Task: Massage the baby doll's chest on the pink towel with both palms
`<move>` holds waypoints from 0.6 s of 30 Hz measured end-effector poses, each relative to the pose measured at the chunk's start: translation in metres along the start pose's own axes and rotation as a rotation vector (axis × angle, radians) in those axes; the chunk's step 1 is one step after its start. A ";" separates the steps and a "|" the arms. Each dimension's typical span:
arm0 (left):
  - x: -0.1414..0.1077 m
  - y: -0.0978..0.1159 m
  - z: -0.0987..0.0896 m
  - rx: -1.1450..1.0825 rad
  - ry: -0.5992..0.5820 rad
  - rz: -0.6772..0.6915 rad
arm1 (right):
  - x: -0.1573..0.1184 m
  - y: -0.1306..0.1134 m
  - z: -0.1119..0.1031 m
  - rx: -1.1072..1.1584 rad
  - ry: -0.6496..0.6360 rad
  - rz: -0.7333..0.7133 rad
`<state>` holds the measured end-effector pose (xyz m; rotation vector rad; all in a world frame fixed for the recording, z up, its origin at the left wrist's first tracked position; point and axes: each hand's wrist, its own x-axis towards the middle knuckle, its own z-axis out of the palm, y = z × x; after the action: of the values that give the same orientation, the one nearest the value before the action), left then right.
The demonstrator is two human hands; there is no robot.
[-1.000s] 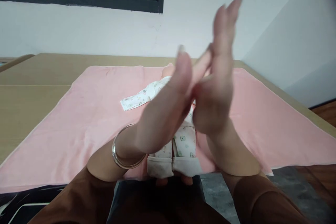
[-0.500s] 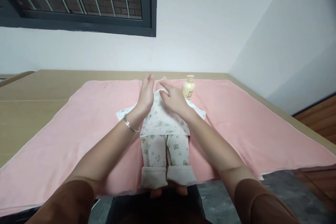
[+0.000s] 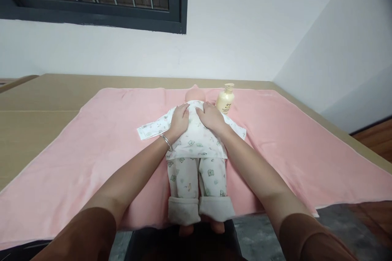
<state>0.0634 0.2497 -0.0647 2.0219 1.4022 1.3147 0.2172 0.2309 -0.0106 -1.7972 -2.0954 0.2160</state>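
A baby doll (image 3: 196, 140) in a white top and trousers with a small green print lies stretched out, its head (image 3: 195, 94) away from me and its feet at the near edge. My left hand (image 3: 180, 120) rests flat on the left side of its upper body, fingers pointing to the head. Opposite it, my right hand (image 3: 212, 117) lies flat on the right shoulder area, thumb apart from the fingers. Neither hand grips anything. The white sleeves spread out to both sides. Trouser cuffs (image 3: 183, 210) are turned up above the feet.
A pale yellow pump bottle (image 3: 225, 98) stands to the right of the doll's head. Under everything spreads a pink cloth (image 3: 101, 151) over a wooden table (image 3: 61, 94). Behind rises a white wall (image 3: 232, 28) with a dark-framed window (image 3: 177, 20).
Both hands have come down from above the doll's chest and moved apart onto its upper body. The view has shifted slightly, and more of the head shows.
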 end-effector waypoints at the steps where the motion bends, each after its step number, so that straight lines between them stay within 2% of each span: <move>1: 0.000 0.000 0.000 0.006 0.001 -0.005 | -0.002 -0.001 0.000 -0.036 0.000 0.050; 3: 0.000 0.001 -0.001 0.012 0.005 -0.017 | -0.007 -0.007 -0.001 -0.097 0.011 0.059; 7: -0.002 0.003 -0.002 0.001 0.014 -0.013 | -0.021 -0.020 -0.005 -0.136 0.045 -0.102; 13: -0.001 0.000 0.000 -0.015 0.016 -0.018 | -0.020 -0.016 -0.003 0.002 0.013 -0.303; 15: -0.001 0.000 0.001 -0.016 0.018 -0.018 | -0.014 -0.007 0.001 0.059 -0.001 -0.309; 18: -0.001 0.002 0.001 -0.015 0.023 -0.010 | -0.006 0.002 0.004 0.068 0.025 -0.180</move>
<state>0.0649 0.2486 -0.0644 1.9932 1.4065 1.3450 0.2187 0.2263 -0.0160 -1.5544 -2.1900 0.2128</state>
